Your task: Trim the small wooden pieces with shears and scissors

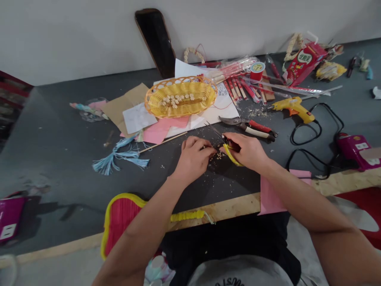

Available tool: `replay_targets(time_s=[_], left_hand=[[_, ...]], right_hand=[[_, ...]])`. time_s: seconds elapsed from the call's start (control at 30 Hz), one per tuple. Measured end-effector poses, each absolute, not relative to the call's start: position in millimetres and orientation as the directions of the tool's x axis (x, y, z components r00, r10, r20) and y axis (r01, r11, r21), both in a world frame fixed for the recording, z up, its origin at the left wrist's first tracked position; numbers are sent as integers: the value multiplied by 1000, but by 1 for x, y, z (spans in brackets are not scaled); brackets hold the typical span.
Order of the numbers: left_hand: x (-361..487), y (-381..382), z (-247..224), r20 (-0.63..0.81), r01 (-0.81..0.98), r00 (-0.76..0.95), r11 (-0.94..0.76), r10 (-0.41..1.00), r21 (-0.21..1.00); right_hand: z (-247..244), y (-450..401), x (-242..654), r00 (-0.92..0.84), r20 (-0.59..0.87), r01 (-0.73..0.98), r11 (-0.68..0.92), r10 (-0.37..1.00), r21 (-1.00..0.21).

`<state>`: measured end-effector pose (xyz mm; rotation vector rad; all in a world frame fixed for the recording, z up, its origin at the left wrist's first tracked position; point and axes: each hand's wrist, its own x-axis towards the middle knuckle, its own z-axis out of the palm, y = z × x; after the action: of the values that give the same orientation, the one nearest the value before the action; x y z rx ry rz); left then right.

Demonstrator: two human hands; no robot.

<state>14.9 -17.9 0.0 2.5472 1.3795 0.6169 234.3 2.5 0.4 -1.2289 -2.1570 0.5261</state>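
Note:
My right hand is closed around a pair of scissors, whose thin blades point up and to the left. A curved yellow band shows below its fingers, seemingly part of the scissors' handle. Just left of it, my left hand rests low over the table with thumb and fingertips together; whatever they pinch is too small to make out. Tiny pale cut bits lie scattered between and below both hands. Beyond them sits a yellow woven basket holding several small cream-coloured pieces.
Pruning shears lie beyond my right hand, with a yellow glue gun and its cord farther right. Left are a blue tassel and a thin stick. A red panel with yellow edging overlaps the front edge. A phone leans behind.

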Motion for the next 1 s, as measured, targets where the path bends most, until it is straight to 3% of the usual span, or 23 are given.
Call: replay_targets(time_s=[0.3,0.37,0.43,0.5,0.57,0.63,0.7,1.0], left_hand=[[18,-18,6,208,763,467,-511,859,397],[16,-17,8,209,733,414,-461,886,501],[13,-15,10,194,645,285,-337,939,686],[9,-14,12,118,438,111,-155,987,885],[6,-13,13,-3,135,-14,5,1000,991],[6,-12,15,-108,-134,-45,101,993,986],[8,-11,18,-173,-281,-32,157,984,947],[12,-12,14,-219,-319,-20,202,975,926]], right_hand=[[-1,3,234,-394,307,623,498,866,-603],[-2,3,234,-388,321,618,502,864,-604],[-1,3,234,-384,341,603,513,858,-611],[1,1,233,-392,351,579,525,850,-624],[5,-3,231,-429,343,548,542,836,-636],[11,-6,227,-487,331,523,574,808,-630],[15,-9,223,-537,327,510,608,778,-609],[10,-12,219,-545,294,556,601,785,-575]])
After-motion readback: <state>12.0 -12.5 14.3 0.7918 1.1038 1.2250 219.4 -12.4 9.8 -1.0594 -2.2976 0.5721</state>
